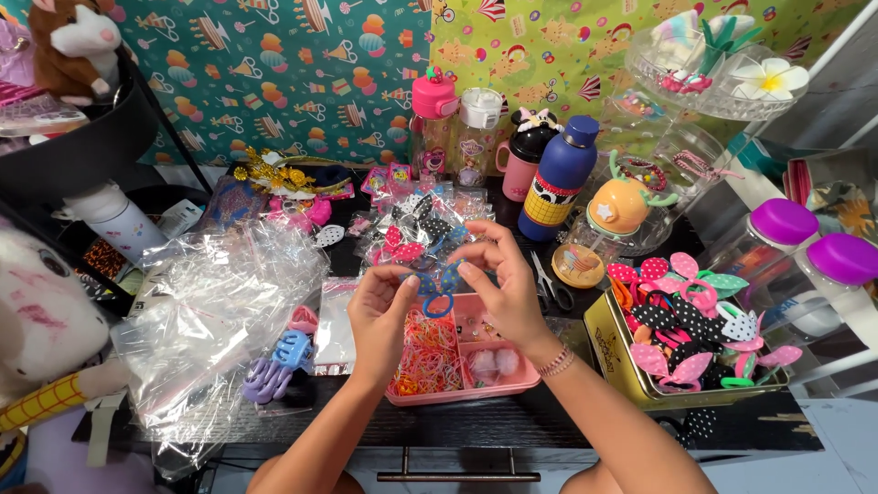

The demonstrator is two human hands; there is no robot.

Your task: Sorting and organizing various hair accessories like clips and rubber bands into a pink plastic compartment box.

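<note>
Hands pinch blue bow hair tie over pink tray

Fingers of the left hand and right hand close together on a small blue polka-dot bow hair tie, held just above a pink plastic compartment tray of coloured elastic bands. Crinkled clear cellophane bags lie to the left, beside a lilac claw clip. A gold rectangular tin at right brims with polka-dot bows, below two clear jars with purple lids.
</note>
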